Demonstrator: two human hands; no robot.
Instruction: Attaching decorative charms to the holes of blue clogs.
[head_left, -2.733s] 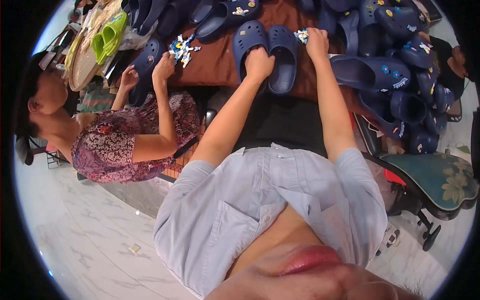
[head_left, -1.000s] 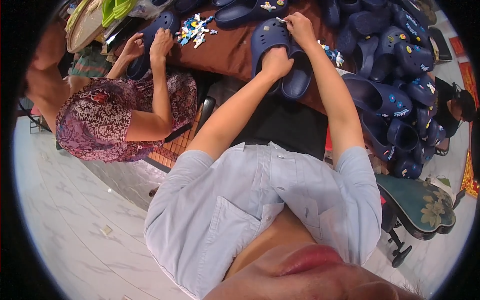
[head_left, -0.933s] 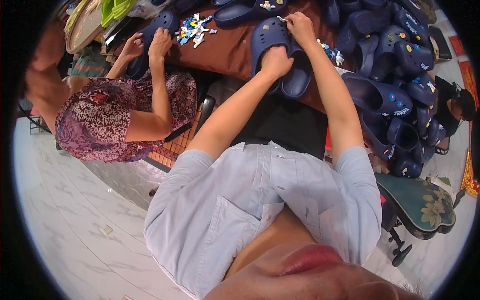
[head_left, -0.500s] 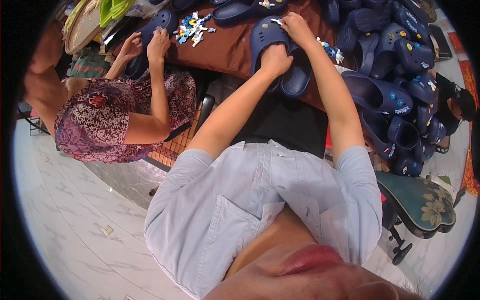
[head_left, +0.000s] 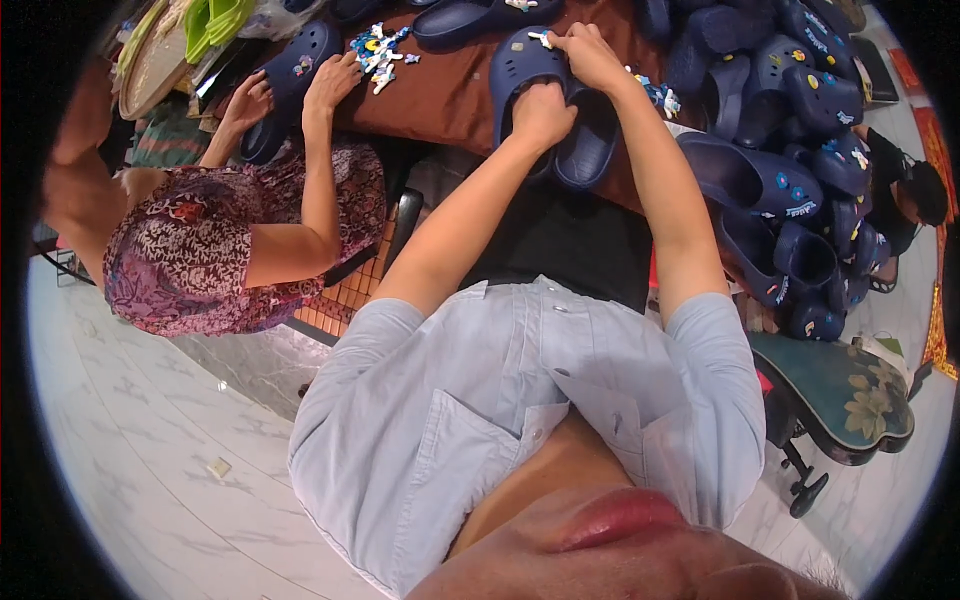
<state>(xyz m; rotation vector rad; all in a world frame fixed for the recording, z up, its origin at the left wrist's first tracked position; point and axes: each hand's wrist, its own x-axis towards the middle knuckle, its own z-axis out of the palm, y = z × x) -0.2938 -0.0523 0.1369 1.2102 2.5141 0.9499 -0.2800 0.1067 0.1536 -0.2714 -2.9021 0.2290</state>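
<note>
A worker in a pale blue shirt bends over a brown-covered table crowded with navy foam clogs, fitting decorations to one of them. The left hand is curled shut on the near rim of a navy clog that lies flat on the cloth at the table's front edge, fingers pressed together and tucked into its opening, while the right hand reaches over the toe, fingertips pinched on what looks like a small pale charm on the upper (too small to make out clearly). A second navy clog lies just beside the first, touching it. The likeliest slip is judged to be the charm springing from the pinch if it is pressed off-centre against its hole, and rolling among the loose charms scattered to the left or off the table edge. Because the held clog sits close to that edge, a hard push could also tip it toward the lap. To the left a co-worker in a patterned dress rests both hands on another clog, near the same charm pile, so reaching arms could collide there. The heaped clogs on the right could slide if jostled.
</note>
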